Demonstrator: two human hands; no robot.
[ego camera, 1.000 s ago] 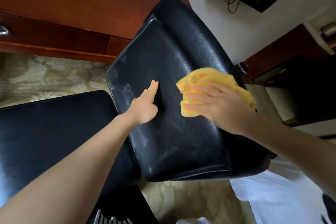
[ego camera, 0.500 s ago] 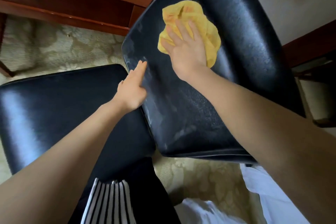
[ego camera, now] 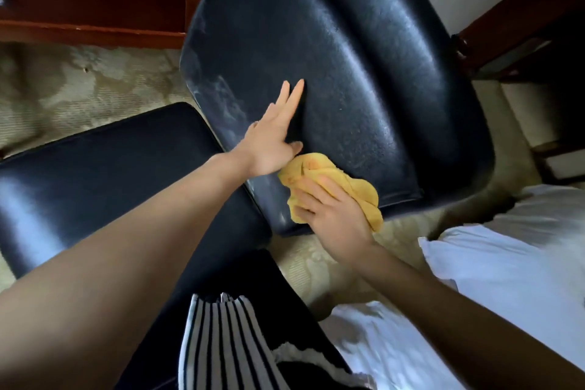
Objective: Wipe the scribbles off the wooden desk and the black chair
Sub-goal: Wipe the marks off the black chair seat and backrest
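The black chair's backrest fills the upper middle, tilted, with pale smears along its left edge. The chair's seat lies at the left. My left hand rests flat on the backrest with straight fingers. My right hand grips a crumpled yellow cloth and presses it on the backrest's lower corner, just below my left hand. The wooden desk shows at the top left.
Patterned beige carpet lies under the chair. White bedding is at the lower right. Dark wooden furniture stands at the upper right. Striped clothing is at the bottom.
My right hand has carried the cloth from the upper part of the backrest down to its lower corner. My left hand has shifted from the left edge onto the backrest's middle.
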